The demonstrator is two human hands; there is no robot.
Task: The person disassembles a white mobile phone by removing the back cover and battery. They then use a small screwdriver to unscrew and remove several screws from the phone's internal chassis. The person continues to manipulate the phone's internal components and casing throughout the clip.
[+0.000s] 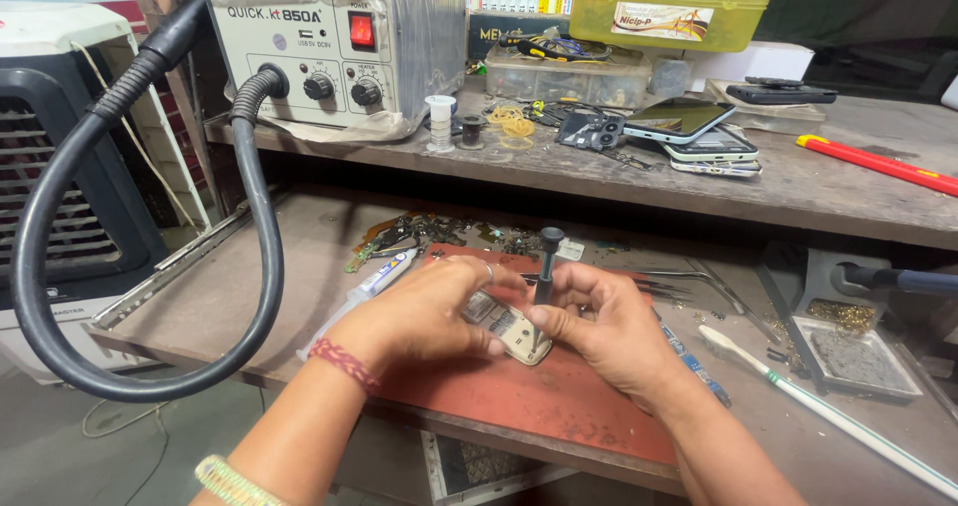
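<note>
Two hands on one small circuit board (511, 328), which sits on the red mat (519, 396) at the front of the lower bench. Left hand (419, 316) curled over the board's left end, fingers pressed down on it, one ring visible. Right hand (599, 326) pinches one black screwdriver (546, 266), held upright with its tip on the board. Left of the hands: one syringe (384, 278), one thick black hose (150, 266) looping from the hot-air station (319, 47). Right: tweezers (679, 281), one white toothbrush (818, 411), one metal tray (858, 351). Upper shelf: three phones stacked (699, 132), one red tool (878, 162). Hands hide most of the board.
</note>
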